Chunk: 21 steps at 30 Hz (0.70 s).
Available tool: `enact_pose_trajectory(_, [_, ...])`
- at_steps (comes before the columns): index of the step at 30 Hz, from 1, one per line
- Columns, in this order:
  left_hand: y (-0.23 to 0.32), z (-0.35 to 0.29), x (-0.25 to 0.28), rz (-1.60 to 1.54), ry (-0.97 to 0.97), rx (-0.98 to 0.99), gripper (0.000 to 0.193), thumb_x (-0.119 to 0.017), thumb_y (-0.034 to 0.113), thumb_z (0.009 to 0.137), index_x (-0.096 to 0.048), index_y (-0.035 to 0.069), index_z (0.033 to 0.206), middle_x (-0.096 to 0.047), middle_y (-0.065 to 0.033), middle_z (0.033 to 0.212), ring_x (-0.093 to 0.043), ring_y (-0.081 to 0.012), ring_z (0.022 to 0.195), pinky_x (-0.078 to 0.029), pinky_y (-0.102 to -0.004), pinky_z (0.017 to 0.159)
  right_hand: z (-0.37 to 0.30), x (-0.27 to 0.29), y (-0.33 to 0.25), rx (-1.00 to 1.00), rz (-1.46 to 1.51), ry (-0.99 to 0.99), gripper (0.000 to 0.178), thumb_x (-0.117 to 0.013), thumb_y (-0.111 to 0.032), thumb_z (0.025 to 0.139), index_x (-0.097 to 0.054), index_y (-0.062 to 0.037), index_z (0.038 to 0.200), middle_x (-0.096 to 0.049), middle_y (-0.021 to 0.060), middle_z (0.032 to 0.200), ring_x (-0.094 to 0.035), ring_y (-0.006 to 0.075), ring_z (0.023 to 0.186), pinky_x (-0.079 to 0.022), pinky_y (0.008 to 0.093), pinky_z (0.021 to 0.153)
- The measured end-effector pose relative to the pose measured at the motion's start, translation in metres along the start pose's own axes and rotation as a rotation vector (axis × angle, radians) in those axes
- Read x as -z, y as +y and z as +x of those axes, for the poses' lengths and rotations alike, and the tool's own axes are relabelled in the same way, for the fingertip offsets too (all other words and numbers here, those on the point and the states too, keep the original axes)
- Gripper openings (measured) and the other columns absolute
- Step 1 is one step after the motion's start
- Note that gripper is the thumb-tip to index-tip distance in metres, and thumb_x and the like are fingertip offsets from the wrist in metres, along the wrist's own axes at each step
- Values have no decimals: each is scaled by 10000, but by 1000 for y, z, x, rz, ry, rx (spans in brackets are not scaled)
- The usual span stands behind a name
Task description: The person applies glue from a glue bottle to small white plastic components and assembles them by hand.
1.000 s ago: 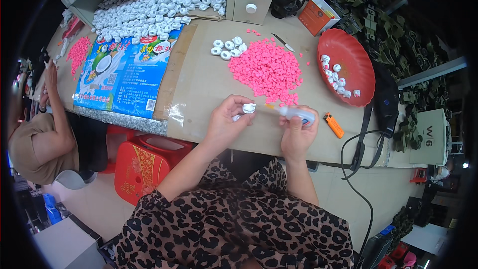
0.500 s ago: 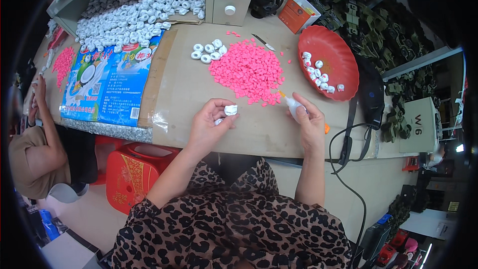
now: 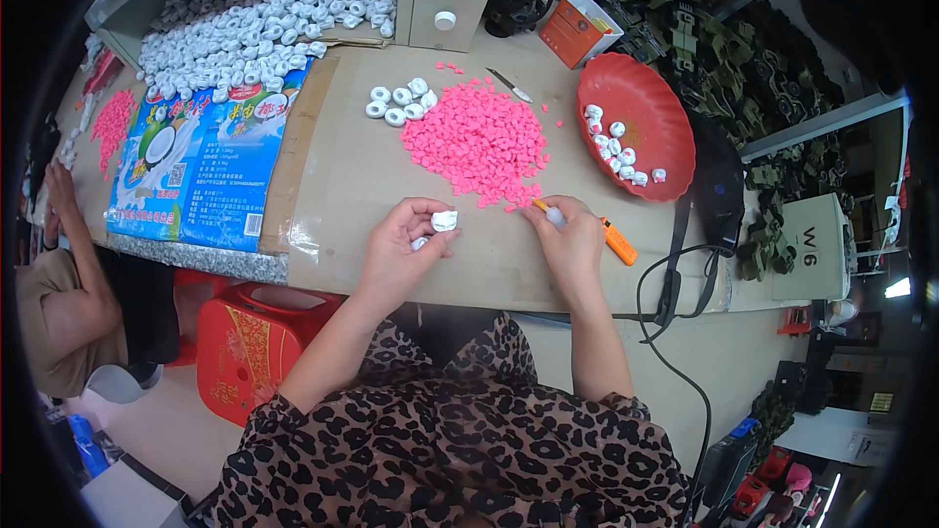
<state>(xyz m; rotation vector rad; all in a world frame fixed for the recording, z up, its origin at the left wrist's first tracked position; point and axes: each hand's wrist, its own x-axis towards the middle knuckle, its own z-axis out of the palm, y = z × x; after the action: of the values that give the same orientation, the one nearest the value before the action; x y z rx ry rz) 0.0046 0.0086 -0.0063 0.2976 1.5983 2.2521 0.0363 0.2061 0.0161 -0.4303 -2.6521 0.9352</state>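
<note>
My left hand (image 3: 403,242) pinches a small white rounded piece (image 3: 444,221) between thumb and fingertips. Tucked lower in the same hand is a second white piece (image 3: 420,244). My right hand (image 3: 569,244) is closed round a small white squeeze bottle (image 3: 555,217) with a yellow-orange tip, mostly hidden by the fingers. Its fingertips are at the near right edge of a heap of small pink pieces (image 3: 477,142); whether they hold a pink piece is too small to tell. Several white ring-like pieces (image 3: 395,117) lie left of the heap.
Right of the heap stands a red scalloped bowl (image 3: 675,127) with several white pieces inside. An orange utility knife (image 3: 618,242) lies beside my right hand, a thin blade (image 3: 511,86) behind the heap. A black cable (image 3: 675,372) hangs over the right edge. A co-worker's arm (image 3: 90,264) is at far left.
My right hand has moved left and down to the edge of the pink heap, its bottle now tilted and more covered. The orange knife shows more fully. My left hand keeps its white pieces.
</note>
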Motion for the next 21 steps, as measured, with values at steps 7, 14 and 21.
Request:
enact_pose_trajectory(7, [4, 0, 1, -29, -21, 21, 232, -514, -63, 758, -446, -19, 975, -530, -85, 923, -547, -139, 847, -475, -222, 640, 9, 4, -10, -1, -156, -117, 203, -624, -184, 692, -602, -13, 799, -593, 134, 773, -564, 268, 688, -429, 329, 626])
enact_pose_trajectory(14, [5, 3, -1, -109, -77, 48, 238, -515, -22, 777, -452, -17, 1007, -539, -84, 915, -552, -151, 843, -464, -224, 642, 11, 8, -10, 48, -223, -204, 171, -599, -185, 705, -596, -53, 814, -583, 109, 778, -566, 234, 718, -428, 326, 628])
enact_pose_trajectory(21, [3, 1, -9, -139, -129, 84, 280, -523, -8, 779, -466, -21, 1053, -541, -93, 965, -551, -142, 823, -463, -228, 658, -1, 9, -17, -115, 741, -379, 83, -605, -54, 707, -588, -6, 773, -570, 28, 717, -497, 64, 661, -396, 204, 606])
